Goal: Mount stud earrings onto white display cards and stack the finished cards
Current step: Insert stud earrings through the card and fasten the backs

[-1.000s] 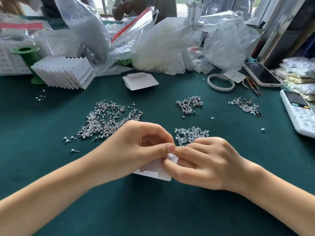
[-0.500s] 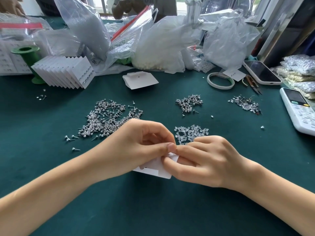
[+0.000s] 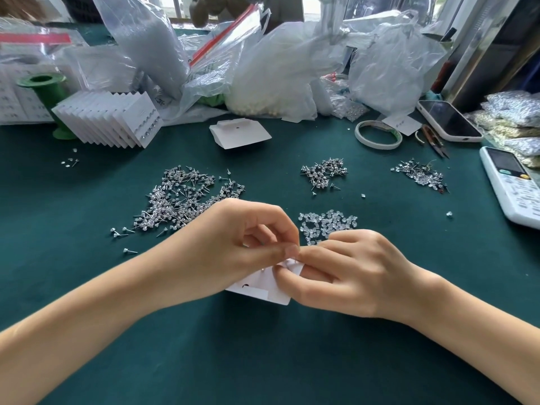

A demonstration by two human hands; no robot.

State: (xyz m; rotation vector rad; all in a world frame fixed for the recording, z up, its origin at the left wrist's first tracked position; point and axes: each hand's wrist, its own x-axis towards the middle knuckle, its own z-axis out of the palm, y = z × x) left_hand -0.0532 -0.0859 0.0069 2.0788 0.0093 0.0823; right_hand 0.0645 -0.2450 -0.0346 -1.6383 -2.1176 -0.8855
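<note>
Card [image 3: 263, 283] low over green table [image 3: 263, 361], pinched at its top edge between left hand [image 3: 230, 249] and right hand [image 3: 350, 273], fingertips meeting. Studs [image 3: 184, 200] heaped just behind left hand; finished cards [image 3: 111, 121] stacked far left.

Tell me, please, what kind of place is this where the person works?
Probably a small jewellery packing workbench, at home or in a workshop. Loose stud earrings lie in heaps on the green table, finished display cards stand stacked at the back left, and plastic supply bags crowd the far edge.
</note>
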